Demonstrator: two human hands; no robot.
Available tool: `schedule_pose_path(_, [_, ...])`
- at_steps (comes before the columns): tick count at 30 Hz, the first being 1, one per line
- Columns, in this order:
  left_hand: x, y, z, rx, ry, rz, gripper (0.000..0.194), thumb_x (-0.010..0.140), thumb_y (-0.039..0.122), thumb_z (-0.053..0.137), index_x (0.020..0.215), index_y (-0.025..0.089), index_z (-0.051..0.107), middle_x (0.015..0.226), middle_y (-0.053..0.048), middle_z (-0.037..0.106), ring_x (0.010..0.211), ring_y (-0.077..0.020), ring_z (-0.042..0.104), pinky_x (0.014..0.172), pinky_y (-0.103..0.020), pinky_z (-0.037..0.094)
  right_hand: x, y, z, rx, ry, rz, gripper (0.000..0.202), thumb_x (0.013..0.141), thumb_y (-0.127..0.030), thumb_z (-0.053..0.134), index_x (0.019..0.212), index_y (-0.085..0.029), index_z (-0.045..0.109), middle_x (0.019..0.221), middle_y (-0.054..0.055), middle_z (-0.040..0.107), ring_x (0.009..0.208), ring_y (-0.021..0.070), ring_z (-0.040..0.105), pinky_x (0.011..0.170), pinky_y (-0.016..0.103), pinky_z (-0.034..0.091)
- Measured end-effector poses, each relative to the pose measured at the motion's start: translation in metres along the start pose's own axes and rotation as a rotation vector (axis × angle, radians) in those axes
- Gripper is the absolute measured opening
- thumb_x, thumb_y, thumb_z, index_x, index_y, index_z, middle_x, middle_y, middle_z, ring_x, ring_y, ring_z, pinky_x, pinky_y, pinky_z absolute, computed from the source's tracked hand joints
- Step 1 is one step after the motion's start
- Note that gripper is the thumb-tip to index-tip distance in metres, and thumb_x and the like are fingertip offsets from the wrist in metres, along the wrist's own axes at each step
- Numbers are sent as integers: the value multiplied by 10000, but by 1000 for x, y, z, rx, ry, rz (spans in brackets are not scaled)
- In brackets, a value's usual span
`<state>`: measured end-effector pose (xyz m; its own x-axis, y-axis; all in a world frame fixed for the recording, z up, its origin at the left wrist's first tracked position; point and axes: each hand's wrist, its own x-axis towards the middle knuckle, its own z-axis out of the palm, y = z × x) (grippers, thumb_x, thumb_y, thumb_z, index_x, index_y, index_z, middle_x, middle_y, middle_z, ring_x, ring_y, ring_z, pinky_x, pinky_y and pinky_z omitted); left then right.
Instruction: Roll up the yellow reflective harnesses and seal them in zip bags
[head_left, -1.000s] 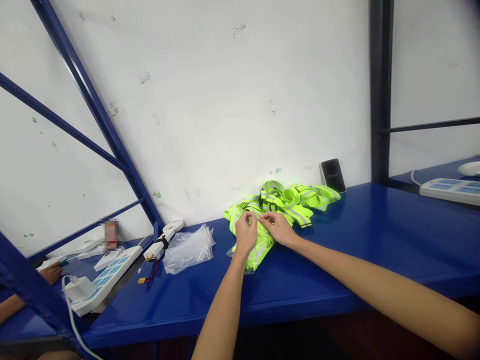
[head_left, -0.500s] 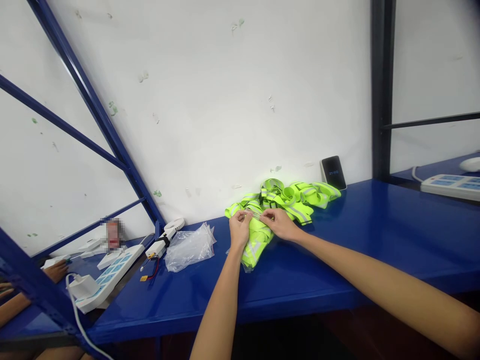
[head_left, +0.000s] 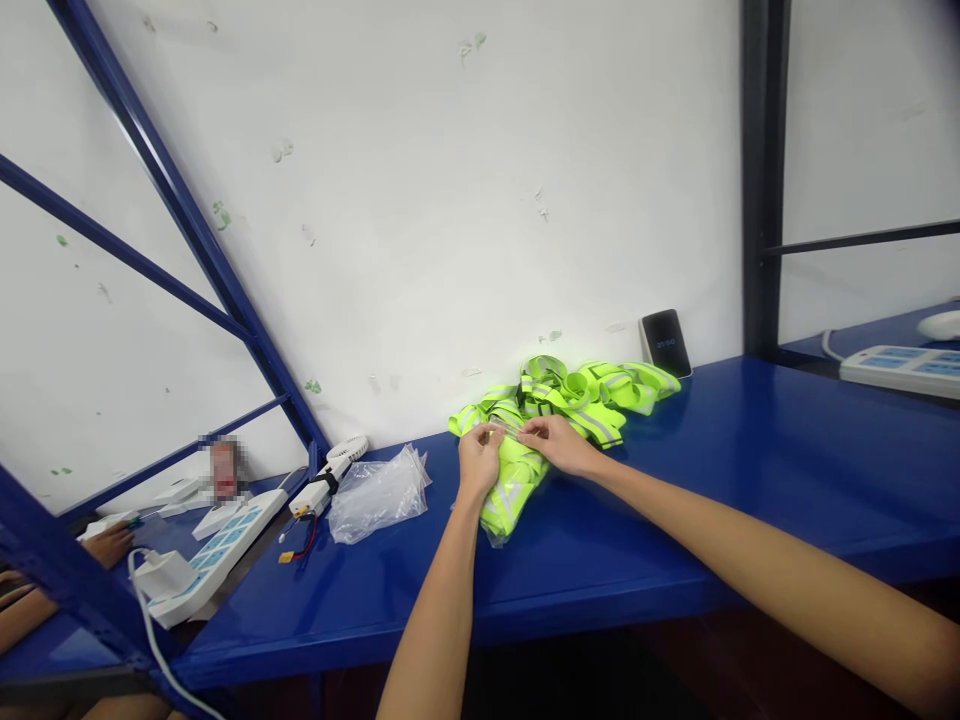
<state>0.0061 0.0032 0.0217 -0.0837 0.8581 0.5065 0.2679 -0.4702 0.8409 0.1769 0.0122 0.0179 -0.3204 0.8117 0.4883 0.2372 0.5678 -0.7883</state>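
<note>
- Left hand (head_left: 478, 465): fingers narrow, pinching the clear bag (head_left: 517, 478) near its mouth, on its 10 o'clock side.
- Right hand (head_left: 561, 446): fingers narrow, pinching the same mouth from 2 o'clock; the two sets of fingertips are just apart, with clear film between.
- Bag: flat on the worktop (head_left: 675, 530), its mouth at 12 o'clock and its far end at 6, near the front edge; a lime strap (head_left: 504, 506) with pale stripes lies inside.
- Directions from the bag, wall (head_left: 450, 220) at 12:
- 1 o'clock, just beside: a tangled lime pile (head_left: 579, 397) with pale stripes and dark buckles.
- Between 1 and 2: a phone (head_left: 666, 343), propped tilted near the wall, showing digits.
- 9 o'clock: flat bags (head_left: 379, 498), and just past them a white fan (head_left: 349, 449), lying down; a yellow plug (head_left: 286, 557) on wires lies near it.
- Between 8 and 9, beyond the blue post: a power strip (head_left: 225, 560) with a white charger (head_left: 161, 575).
- 9 o'clock, farthest: a co-worker's hand (head_left: 110, 543).
</note>
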Motion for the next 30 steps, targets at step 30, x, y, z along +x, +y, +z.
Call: schedule_pose_path(30, [-4, 6, -1, -19, 124, 54, 293, 827, 393, 543, 757, 146, 683, 708, -16, 656, 673, -156, 551, 643, -240, 403, -2, -1, -1, 18, 49, -21, 320, 826, -428, 549, 810, -144, 694, 728, 30, 641, 649, 163, 530, 594, 268, 383])
